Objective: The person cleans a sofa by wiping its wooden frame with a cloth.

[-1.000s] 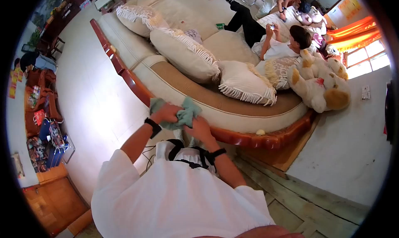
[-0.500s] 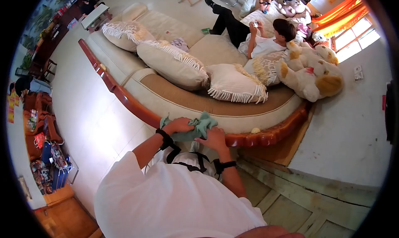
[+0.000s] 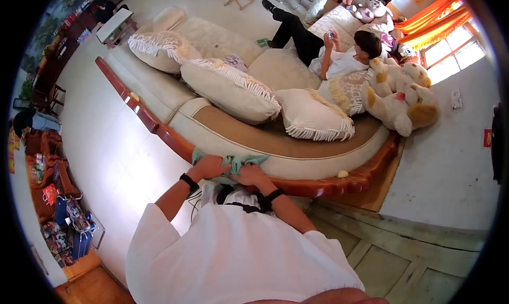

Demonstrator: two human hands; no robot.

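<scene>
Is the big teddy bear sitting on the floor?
No, the big teddy bear is up at the end of the sofa, beside the fringed cushions.

L hand & R hand are gripping cloth on the sofa's wood rim. Pillows are lying along the sofa back, plush toys at its R end nr wall. Person is reclining w/ small device in hand.
</scene>
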